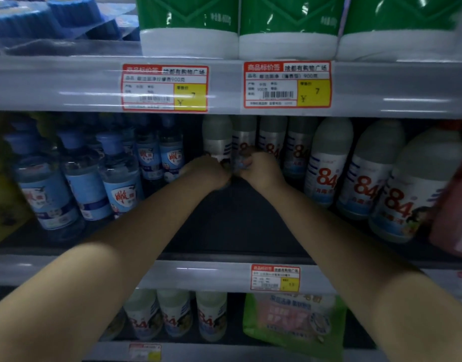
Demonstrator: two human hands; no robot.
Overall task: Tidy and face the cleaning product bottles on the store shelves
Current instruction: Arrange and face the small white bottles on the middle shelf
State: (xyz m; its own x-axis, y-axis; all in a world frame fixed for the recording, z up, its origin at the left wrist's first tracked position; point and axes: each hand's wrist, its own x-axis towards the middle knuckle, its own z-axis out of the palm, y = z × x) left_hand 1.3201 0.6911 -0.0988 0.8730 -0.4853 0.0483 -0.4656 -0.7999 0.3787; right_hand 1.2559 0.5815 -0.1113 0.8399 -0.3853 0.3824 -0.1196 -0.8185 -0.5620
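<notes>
Left hand (207, 169) curls round a white 84 bottle (216, 138) at the back of the middle shelf (224, 275), just right of the blue-label bottles (120, 184). Right hand (260, 168) grips the next 84 bottle (243, 142). Prob full: heavy-ish, stiff, slick plastic. Grip mid-body w/ fingers, not the cap.

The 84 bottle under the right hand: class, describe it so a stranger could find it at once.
Start at the middle shelf, whose front centre is bare. At the back stands a row of white 84 bottles; the right hand grips one bottle. Unlike its neighbours, fingers cover its lower label.
</notes>
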